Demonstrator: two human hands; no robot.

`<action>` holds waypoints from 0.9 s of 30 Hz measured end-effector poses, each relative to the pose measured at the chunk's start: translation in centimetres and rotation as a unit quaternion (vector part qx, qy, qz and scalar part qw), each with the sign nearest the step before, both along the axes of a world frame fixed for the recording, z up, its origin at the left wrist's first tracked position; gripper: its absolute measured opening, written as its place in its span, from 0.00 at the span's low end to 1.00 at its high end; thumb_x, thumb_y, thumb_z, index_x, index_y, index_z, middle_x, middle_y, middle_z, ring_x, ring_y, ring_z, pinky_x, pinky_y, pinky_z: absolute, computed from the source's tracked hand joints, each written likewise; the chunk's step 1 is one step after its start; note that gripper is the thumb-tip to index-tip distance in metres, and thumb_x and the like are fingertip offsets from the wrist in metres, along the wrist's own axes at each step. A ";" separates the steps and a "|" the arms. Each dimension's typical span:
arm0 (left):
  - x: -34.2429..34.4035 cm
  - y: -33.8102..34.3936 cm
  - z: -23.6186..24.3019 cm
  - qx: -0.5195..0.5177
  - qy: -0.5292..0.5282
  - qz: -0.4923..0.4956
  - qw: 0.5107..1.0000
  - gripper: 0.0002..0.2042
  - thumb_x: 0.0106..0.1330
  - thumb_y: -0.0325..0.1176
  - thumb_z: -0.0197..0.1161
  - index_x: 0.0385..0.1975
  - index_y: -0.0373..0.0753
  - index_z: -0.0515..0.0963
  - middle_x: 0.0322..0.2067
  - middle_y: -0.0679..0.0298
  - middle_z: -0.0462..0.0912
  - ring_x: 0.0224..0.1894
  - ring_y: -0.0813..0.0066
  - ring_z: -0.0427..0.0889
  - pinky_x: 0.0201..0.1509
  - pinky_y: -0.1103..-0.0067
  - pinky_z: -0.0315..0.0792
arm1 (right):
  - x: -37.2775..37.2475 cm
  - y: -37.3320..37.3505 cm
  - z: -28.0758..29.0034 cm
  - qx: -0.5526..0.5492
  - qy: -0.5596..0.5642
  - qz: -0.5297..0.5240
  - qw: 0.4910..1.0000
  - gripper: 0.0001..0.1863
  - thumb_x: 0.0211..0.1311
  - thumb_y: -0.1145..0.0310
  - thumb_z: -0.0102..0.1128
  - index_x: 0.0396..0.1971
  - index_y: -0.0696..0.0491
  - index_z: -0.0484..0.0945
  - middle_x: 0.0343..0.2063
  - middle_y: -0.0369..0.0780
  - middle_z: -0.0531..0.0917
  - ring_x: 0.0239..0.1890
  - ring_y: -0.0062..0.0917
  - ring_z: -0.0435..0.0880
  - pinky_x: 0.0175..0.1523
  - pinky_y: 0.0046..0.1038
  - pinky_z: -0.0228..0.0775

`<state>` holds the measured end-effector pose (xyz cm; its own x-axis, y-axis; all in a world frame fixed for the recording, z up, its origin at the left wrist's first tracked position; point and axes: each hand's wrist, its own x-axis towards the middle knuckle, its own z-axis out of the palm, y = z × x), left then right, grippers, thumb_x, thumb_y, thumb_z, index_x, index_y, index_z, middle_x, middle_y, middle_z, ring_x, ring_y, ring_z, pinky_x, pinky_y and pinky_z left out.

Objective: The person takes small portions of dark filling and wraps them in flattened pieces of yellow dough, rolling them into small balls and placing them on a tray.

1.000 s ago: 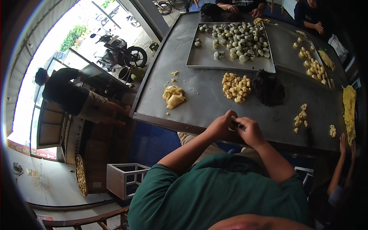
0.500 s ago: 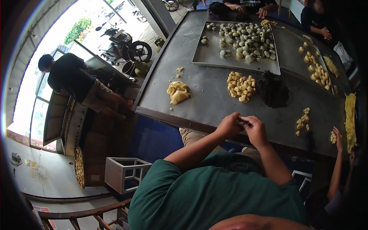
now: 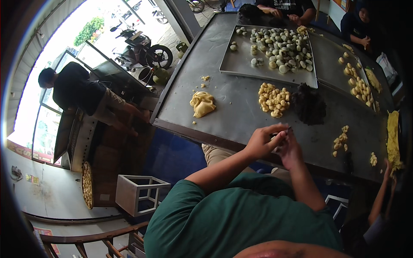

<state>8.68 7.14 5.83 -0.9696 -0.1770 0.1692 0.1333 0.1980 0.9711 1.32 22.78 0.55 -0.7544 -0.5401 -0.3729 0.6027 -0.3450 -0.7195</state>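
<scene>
My left hand [image 3: 263, 141] and my right hand [image 3: 291, 151] meet just over the table's near edge. Between their fingertips is a small dark piece [image 3: 289, 129], apparently of the dark filling; fingers partly hide what else they hold. The left thumb and fingers are bent in a pinch, and the right fingers curl upward around the work. Beyond them lies a heap of small pale dough balls [image 3: 274, 99], touching a crumbly dark mound of filling [image 3: 309, 104]. To the left rests a smooth lump of yellow dough [image 3: 202, 104]. Greyish filled balls [image 3: 283, 48] crowd a metal tray [image 3: 238, 61].
A second tray [image 3: 329, 56] holds yellowish pieces at the right. Small dough pieces [image 3: 341, 139] and a yellow dough strip [image 3: 392, 135] lie near a co-worker's hand [image 3: 388, 168]. Other people sit at the far side. Another person [image 3: 81, 88] stands left, near a white stool [image 3: 129, 195].
My hands have opened somewhat from a tight pinch, the right one turning its palm upward. The co-worker's hand at the right has left the small dough pieces for the yellow strip. The view shifted slightly.
</scene>
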 end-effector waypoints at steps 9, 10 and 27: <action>0.2 -1.0 -2.9 0.004 -0.010 -0.010 1.000 0.38 0.81 0.40 0.46 0.78 0.40 0.28 0.72 0.47 0.65 0.77 0.55 0.59 0.76 0.69 0.53 | 1.1 -1.7 -0.3 -0.060 0.075 0.083 0.992 0.12 0.76 0.62 0.57 0.47 0.56 0.80 0.42 0.39 0.85 0.44 0.23 0.85 0.51 0.28 0.78; -0.1 -0.9 -3.1 0.002 0.005 -0.005 1.000 0.36 0.81 0.40 0.43 0.78 0.39 0.28 0.70 0.46 0.67 0.76 0.54 0.59 0.77 0.68 0.52 | 1.2 -1.8 -0.4 -0.033 0.118 0.058 0.991 0.11 0.76 0.65 0.57 0.48 0.57 0.80 0.43 0.40 0.86 0.45 0.24 0.85 0.52 0.28 0.78; -0.8 -2.7 -6.4 0.198 0.024 0.092 0.976 0.34 0.82 0.45 0.44 0.79 0.43 0.39 0.68 0.49 0.71 0.67 0.58 0.74 0.68 0.70 0.66 | -0.1 -1.3 -4.3 0.159 0.397 0.043 0.903 0.20 0.66 0.67 0.69 0.55 0.55 0.78 0.47 0.39 0.81 0.46 0.24 0.83 0.54 0.28 0.75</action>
